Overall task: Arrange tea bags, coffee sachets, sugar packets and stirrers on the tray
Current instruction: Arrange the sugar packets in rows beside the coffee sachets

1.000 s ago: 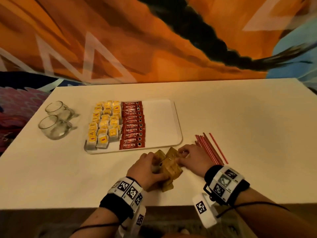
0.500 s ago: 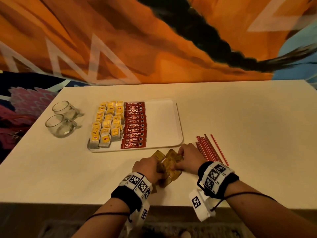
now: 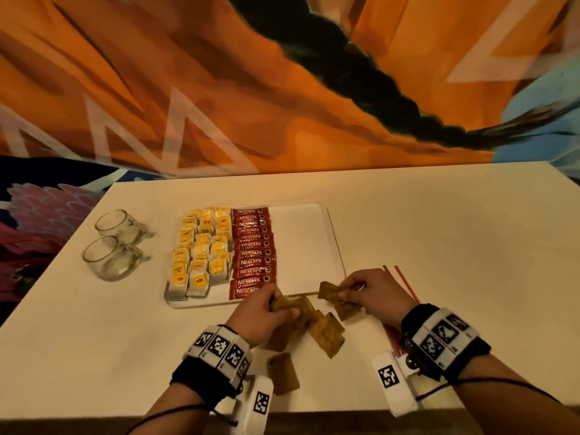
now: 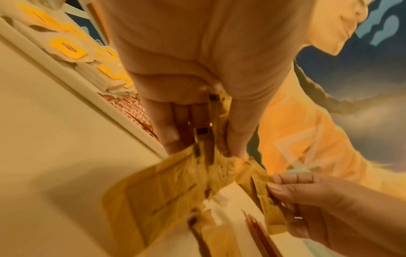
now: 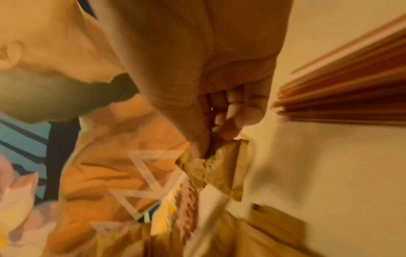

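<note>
The tray (image 3: 332,246) on the worktop (image 3: 439,246) already carries the tea bags (image 3: 201,246) in rows at its left and a column of coffee sachets (image 3: 252,249) beside them; its right part is bare. By my reckoning, that leaves the sugar and the stirrers.

The sugar packets (image 3: 326,335) lie in a loose heap on the worktop just in front of the tray's near edge, pointing every which way, one lying apart nearer me. My left hand (image 3: 262,312) has its fingers curled round a few, long sides running roughly left to right. My right hand (image 3: 375,293) pinches another packet between thumb and fingers, just beside the tray's near right corner, its long axis slanting down toward me.

The stirrers (image 3: 405,281) lie bundled on the worktop to the right, partly behind my right hand, running away from me.
</note>
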A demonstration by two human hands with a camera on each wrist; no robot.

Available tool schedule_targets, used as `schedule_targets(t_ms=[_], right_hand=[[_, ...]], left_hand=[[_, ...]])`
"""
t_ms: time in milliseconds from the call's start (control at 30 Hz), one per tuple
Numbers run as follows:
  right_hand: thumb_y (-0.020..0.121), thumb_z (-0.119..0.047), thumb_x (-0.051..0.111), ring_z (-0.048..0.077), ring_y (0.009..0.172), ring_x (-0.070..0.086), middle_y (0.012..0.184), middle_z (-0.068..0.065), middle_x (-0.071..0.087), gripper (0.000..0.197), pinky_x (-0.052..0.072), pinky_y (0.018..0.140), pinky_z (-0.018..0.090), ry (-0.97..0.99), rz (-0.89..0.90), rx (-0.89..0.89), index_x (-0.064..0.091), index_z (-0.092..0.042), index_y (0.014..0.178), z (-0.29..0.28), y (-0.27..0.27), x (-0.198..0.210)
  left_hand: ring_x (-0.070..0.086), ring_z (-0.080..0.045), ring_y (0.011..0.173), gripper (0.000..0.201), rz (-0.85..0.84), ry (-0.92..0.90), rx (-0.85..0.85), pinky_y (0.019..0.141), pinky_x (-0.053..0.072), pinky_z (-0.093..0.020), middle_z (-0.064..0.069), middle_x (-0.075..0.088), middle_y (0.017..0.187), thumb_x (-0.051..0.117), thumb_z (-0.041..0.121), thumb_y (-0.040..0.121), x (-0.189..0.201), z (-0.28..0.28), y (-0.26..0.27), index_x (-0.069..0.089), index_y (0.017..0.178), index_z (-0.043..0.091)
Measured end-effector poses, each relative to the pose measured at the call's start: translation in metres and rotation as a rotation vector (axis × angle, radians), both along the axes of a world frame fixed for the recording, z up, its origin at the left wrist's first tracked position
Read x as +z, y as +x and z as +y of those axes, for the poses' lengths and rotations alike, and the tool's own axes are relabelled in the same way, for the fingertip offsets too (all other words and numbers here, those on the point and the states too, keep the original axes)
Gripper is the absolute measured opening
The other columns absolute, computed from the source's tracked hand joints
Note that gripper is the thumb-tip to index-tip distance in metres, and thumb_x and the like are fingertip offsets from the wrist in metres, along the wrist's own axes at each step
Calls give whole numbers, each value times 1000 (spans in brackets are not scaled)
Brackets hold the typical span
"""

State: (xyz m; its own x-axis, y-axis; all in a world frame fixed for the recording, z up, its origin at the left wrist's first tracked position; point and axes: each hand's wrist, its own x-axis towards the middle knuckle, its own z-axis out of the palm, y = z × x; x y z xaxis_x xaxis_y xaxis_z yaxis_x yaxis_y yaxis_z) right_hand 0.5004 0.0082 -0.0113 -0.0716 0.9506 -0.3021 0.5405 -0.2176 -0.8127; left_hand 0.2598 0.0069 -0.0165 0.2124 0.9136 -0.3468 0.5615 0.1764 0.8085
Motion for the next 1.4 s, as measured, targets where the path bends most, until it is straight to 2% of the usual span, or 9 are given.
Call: schedule_targets(t_ms=[100,200,367,500,633,800,1000,1200,1400], right_hand=[[84,-19,71,9,75,64,84,-4,72,7,43,62,21,-31,123,13,74,-20,91,7,-9,23],[86,-15,69,10,68,58,76,-1,68,10,45,57,22,-97,291,95,74,-11,93,15,-37,39],[88,-11,66,9,59,54,67,0,62,8,47,51,20,-82,367,33,72,-7,92,29,-88,38],[87,-13,68,10,57,55,68,4,60,10,49,52,22,-63,343,-9,71,-6,94,40,-111,33],[85,-13,71,15,58,56,69,6,62,15,50,52,22,-51,325,-34,69,-5,98,47,-131,32],[78,-10,77,14,65,66,86,13,69,22,57,59,26,-47,407,-159,69,-6,99,55,-147,28],[83,-13,73,13,51,62,65,9,65,12,56,55,25,-140,397,-178,70,-2,87,67,-154,24],[87,-13,69,15,57,60,71,9,66,13,55,56,28,-64,289,-249,69,0,90,113,-128,15],[88,-16,69,22,54,53,70,16,62,18,49,55,33,-106,184,-424,66,-6,73,201,-89,-15]], left_hand=[[68,-29,85,25,-195,-44,104,79,57,-48,-16,67,91,74,17,80,8,8,-13,52,87,6],[69,-38,91,23,-368,-119,181,78,55,-59,-23,67,104,71,10,83,15,19,-22,53,96,6],[71,-30,79,20,-553,-186,204,60,60,-38,-12,70,102,57,5,92,27,31,-37,57,110,14],[70,-32,73,18,-644,-309,261,58,60,-37,-12,73,88,48,19,98,35,42,-56,61,108,10],[69,-32,78,21,-622,-313,251,58,60,-37,-14,71,89,51,25,96,36,54,-72,64,102,9],[70,-30,83,12,-556,-181,254,60,61,-37,-18,70,96,56,15,94,23,68,-86,60,100,6],[71,-26,85,9,-560,-107,315,78,58,-46,-13,73,94,58,17,93,13,87,-88,63,96,10],[71,-25,66,8,-635,-119,401,55,60,-31,-14,72,88,54,15,95,12,110,-89,58,99,9],[71,-31,72,13,-634,-109,397,61,61,-36,-16,73,89,54,16,94,8,128,-99,58,102,7]])
